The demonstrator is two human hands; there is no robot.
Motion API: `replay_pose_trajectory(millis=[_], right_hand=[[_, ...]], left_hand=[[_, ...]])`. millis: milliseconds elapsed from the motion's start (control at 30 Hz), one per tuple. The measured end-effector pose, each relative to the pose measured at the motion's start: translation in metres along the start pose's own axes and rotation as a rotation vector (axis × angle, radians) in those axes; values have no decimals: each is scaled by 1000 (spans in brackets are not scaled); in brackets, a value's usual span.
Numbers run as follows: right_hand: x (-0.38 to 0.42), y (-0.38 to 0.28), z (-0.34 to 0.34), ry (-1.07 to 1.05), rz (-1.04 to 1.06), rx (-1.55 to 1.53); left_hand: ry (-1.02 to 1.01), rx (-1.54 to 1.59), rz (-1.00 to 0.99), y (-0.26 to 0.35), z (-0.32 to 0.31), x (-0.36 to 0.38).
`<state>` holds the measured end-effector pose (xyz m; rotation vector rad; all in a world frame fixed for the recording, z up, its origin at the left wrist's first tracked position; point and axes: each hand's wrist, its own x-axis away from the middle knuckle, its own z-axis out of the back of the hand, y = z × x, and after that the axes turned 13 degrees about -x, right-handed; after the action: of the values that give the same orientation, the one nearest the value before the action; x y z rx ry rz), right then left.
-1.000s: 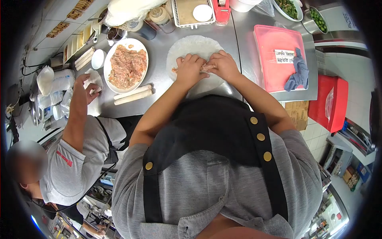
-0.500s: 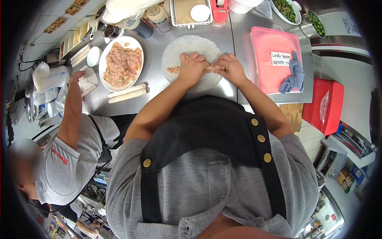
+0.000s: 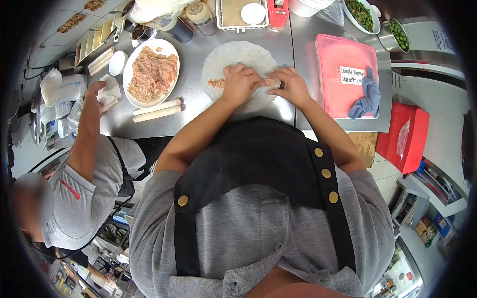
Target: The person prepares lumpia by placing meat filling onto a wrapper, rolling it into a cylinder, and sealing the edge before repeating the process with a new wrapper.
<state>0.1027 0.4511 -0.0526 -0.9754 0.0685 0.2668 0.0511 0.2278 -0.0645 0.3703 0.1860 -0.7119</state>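
Observation:
A round, thin white wrapper (image 3: 238, 53) lies flat on the steel counter in front of me. A narrow strip of pinkish ground-meat filling (image 3: 215, 83) runs across its middle, partly hidden by my fingers. My left hand (image 3: 240, 82) is curled over the strip, with fingertips and thumb closed on it. At the strip's right end, my right hand (image 3: 290, 85) has its thumb and fingers bent around the filling. To the left stands a white oval plate (image 3: 175, 84) heaped with meat mixture (image 3: 151, 74). Two rolled wrappers (image 3: 158, 110) lie below that plate.
A co-worker's hand (image 3: 96, 88) touches a wrapper at the far left. A pink-lidded box (image 3: 338, 54) with a blue cloth (image 3: 367, 94) sits to the right. Squeeze bottles (image 3: 201, 19), a white basket (image 3: 242, 26) and a bowl of greens (image 3: 378, 26) line the back.
My right fingers have moved slightly right and parted, showing more filling between my hands. My left hand stays over the strip. The co-worker's hand has shifted slightly upward.

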Motion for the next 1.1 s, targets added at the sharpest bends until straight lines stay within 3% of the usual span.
replay_pose_trajectory(millis=[233,400,433,467,567,633,700,767,867,1000,1100], right_hand=[[1,7,-12,-91,-77,89],[-15,-11,-37,8,93,124],[-19,-8,-44,1,103,124],[-23,-4,-53,-66,93,116],[-30,-1,-52,-201,41,143],[-33,-9,-48,-274,3,182],[-30,-20,-44,-142,-6,138],[-26,-12,-48,-158,-11,134],[-29,-17,-46,-190,-41,138],[-24,-25,-38,-155,-38,124],[-16,-16,-30,-122,-28,127]], left_hand=[[-42,25,178,-42,30,35],[62,-35,169,-33,26,28],[-38,-59,112,-34,24,28],[-139,-83,54,-36,23,27],[-180,-84,52,-46,16,28],[-117,-41,75,-47,26,30],[-51,0,101,-55,33,34],[-205,39,143,-68,37,41],[-213,-11,116,-80,41,45],[-40,1,172,-79,43,50],[-173,36,161,-95,46,56]])
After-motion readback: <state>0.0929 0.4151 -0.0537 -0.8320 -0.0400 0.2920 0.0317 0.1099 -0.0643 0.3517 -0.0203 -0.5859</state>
